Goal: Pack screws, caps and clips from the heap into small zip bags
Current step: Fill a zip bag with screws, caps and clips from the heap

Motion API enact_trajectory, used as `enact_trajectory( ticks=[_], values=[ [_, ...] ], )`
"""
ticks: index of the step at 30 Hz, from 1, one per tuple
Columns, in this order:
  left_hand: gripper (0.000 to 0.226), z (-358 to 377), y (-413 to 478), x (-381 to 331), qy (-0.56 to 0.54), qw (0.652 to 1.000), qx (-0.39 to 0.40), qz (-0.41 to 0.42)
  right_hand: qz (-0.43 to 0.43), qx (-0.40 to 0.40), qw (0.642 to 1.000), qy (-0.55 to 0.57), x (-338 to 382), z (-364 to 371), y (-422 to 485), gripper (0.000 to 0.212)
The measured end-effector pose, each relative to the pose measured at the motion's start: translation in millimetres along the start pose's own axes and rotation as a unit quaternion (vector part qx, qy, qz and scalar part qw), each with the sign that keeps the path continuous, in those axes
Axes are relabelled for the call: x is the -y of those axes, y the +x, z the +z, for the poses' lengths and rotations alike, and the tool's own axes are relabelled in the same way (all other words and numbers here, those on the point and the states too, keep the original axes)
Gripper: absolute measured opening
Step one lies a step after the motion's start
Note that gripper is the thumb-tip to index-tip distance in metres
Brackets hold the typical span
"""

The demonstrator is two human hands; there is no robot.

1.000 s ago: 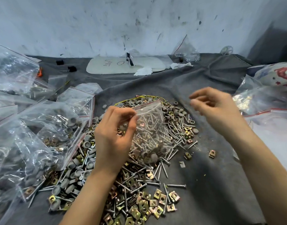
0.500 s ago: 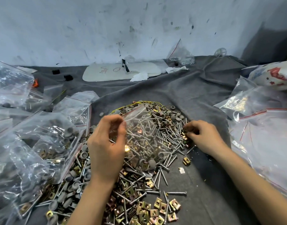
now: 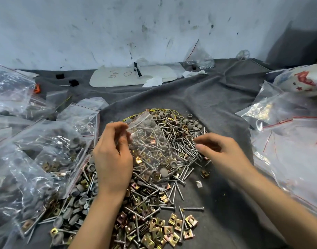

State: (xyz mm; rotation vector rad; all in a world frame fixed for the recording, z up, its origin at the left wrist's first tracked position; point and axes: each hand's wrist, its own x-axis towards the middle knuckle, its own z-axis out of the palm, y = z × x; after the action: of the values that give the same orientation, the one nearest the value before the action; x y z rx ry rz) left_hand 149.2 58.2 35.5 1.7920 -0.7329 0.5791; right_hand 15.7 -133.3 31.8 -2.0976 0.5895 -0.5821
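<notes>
A heap (image 3: 174,192) of silver screws, grey caps (image 3: 172,116) and brass clips (image 3: 172,229) lies on a grey cloth (image 3: 208,97). My left hand (image 3: 112,159) pinches the mouth of a small clear zip bag (image 3: 150,146). The bag rests on the heap and holds screws, a few caps and a clip. My right hand (image 3: 220,151) is on the heap's right side, its thumb and curled fingers closing on screws (image 3: 185,147) beside the bag.
Filled zip bags (image 3: 37,168) pile up at the left, touching the heap. More clear bags (image 3: 288,141) lie at the right. A white board (image 3: 132,76), paper scraps and another bag (image 3: 199,58) sit by the back wall.
My right hand came down from the air onto the heap's right side and curled over screws. My left hand lowered the bag onto the heap and kept its hold.
</notes>
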Motion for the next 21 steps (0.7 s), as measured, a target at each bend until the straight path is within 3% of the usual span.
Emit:
enact_trajectory(
  ticks=[4,7,9,11,13,16,21],
  values=[
    [0.025,0,1,0,-0.048,0.998,0.02,-0.024,0.014,0.109,0.993,0.053,20,26,-5,0.023],
    [0.025,-3,2,-6,-0.144,0.987,0.063,-0.044,0.01,0.074,0.992,0.106,36,38,-2,0.028],
    [0.024,-4,2,-12,-0.214,0.973,0.075,-0.047,-0.018,0.049,0.982,0.183,50,40,5,0.019],
    [0.031,-2,0,-16,-0.326,0.936,0.085,-0.103,-0.046,0.035,0.963,0.265,62,41,10,0.006],
    [0.03,-1,0,-16,-0.397,0.897,0.087,-0.171,-0.052,0.032,0.946,0.318,68,43,12,0.009],
    [0.015,1,2,-12,-0.443,0.856,0.081,-0.254,-0.04,0.034,0.933,0.356,68,45,8,0.015],
    [0.017,2,5,-11,-0.438,0.854,0.093,-0.266,-0.039,0.013,0.938,0.343,62,43,7,0.007]
  ],
)
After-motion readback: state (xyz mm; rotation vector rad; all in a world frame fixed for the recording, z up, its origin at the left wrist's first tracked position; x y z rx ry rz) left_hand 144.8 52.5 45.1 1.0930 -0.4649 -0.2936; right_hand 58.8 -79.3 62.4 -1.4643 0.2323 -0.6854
